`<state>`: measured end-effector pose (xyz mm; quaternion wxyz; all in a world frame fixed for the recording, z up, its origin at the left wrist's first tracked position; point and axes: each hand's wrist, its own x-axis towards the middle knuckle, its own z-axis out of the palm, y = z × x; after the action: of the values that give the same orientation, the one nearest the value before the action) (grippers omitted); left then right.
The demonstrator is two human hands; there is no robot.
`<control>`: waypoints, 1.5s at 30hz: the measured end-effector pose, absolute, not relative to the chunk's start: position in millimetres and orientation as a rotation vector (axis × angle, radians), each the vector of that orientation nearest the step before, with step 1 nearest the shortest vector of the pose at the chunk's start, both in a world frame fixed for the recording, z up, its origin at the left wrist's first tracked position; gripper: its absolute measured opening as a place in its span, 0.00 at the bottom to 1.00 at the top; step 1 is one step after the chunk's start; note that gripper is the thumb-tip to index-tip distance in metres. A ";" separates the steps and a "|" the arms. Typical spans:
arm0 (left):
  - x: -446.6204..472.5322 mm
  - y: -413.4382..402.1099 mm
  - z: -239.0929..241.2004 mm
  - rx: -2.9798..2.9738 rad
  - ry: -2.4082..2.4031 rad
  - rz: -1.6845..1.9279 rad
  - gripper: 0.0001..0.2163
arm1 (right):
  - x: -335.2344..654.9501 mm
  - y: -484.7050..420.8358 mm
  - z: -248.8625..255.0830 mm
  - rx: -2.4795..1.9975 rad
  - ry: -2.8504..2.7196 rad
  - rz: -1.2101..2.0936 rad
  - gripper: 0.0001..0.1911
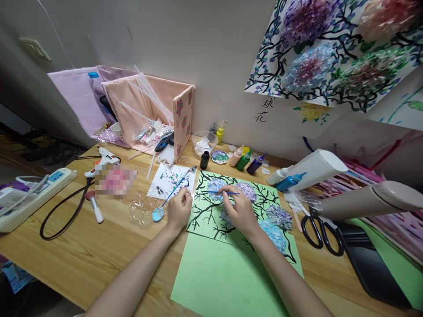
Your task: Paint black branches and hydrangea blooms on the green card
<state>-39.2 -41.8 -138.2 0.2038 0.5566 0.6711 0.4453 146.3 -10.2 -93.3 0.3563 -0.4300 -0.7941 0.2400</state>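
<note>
My right hand [240, 211] pinches a thin blue paintbrush [214, 192], held nearly level above the painting [211, 215]. Black branches and several blue and purple blossoms cover this green sheet. The brush's tip lies at the left, near the upper-left blue blossom [216, 185]. Closed into a fist, my left hand [180, 207] rests at the sheet's left edge; whether anything is inside it I cannot see. Beside it a second blue brush [175, 187] lies across a paint-smudged white paper [161, 178], close to a blue-stained piece [158, 214] and a clear plastic palette [140, 209].
Behind the painting stand a black bottle [204, 160], a paint dish [219, 156] and several paint bottles [243, 161]. Scissors [322, 233], a tumbler [370, 200] and a black case [370, 264] are at right. A glue gun [105, 156] and power strip [36, 198] lie left.
</note>
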 end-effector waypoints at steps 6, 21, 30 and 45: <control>-38.9 -41.3 -137.2 1.545 1.878 1.244 0.10 | 146.4 -9.9 -92.3 -1.131 -2.042 0.619 0.08; -38.4 -40.6 -135.6 1.539 1.871 1.239 0.10 | 147.7 -11.6 -90.8 -1.143 -1.975 0.620 0.09; -38.7 -39.7 -136.2 1.535 1.874 1.233 0.10 | 145.5 -11.1 -93.8 -1.150 -2.013 0.610 0.08; -39.0 -40.2 -134.9 1.525 1.881 1.214 0.10 | 146.2 -14.7 -87.4 -1.104 -1.986 0.613 0.09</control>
<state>-39.0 -40.2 -134.9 0.2148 0.5500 0.6781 0.4377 146.2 -14.7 -87.4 0.3841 -0.4330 -0.7792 0.2405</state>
